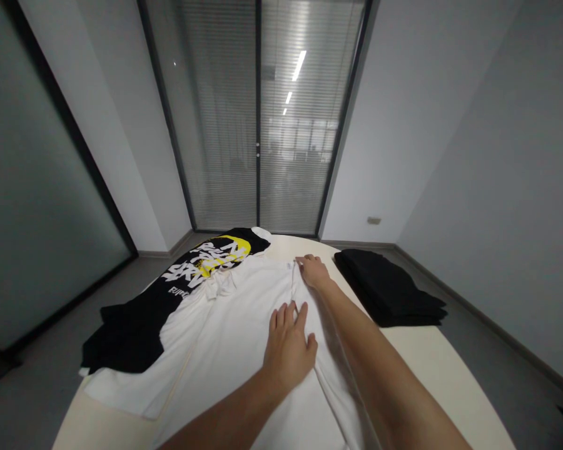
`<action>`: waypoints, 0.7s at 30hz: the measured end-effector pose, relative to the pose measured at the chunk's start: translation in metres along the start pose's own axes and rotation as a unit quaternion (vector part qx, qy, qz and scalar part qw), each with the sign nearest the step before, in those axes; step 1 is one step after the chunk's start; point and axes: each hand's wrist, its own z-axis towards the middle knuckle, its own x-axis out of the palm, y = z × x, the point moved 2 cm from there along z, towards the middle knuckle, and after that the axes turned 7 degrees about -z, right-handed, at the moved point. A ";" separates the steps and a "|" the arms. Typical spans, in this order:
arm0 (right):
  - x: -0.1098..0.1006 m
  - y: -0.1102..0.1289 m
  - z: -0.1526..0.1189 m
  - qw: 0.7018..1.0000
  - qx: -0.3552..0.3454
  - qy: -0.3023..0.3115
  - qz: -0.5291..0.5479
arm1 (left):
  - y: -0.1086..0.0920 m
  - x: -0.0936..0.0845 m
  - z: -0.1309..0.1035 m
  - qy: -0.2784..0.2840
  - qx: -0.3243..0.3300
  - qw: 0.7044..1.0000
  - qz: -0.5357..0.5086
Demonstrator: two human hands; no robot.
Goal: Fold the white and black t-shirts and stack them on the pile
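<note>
A white shirt [244, 325] lies spread over the table in front of me, one sleeve [131, 381] reaching out to the lower left. My left hand [289, 345] rests palm down on its middle, fingers apart, beside a long crease. Farther off, my right hand [314, 272] is at the shirt's far edge near a small label [289, 265]. Its fingers are bent and appear to pinch the cloth there; the thumb is mostly hidden. Fabric on the right side is folded inward and lies partly under my right forearm.
A black shirt [145, 319] with white and yellow print lies along the table's left side, partly under the white one. Folded black clothes [389, 287] are stacked at the right edge. The pale table [431, 359] has a rounded far end, before a glass partition with blinds [225, 137].
</note>
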 end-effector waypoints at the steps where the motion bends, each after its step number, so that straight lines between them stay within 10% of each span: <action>1: -0.001 0.000 -0.001 1.000 -0.002 -0.002 -0.006 | 0.000 0.000 0.000 0.001 0.003 1.000 -0.003; 12: -0.019 0.007 -0.015 0.998 0.051 -0.047 0.004 | 0.001 0.002 0.001 -0.017 0.003 1.000 -0.003; 21: -0.012 0.013 -0.065 0.996 -0.079 0.038 0.021 | -0.003 0.005 0.004 -0.001 0.009 1.000 0.019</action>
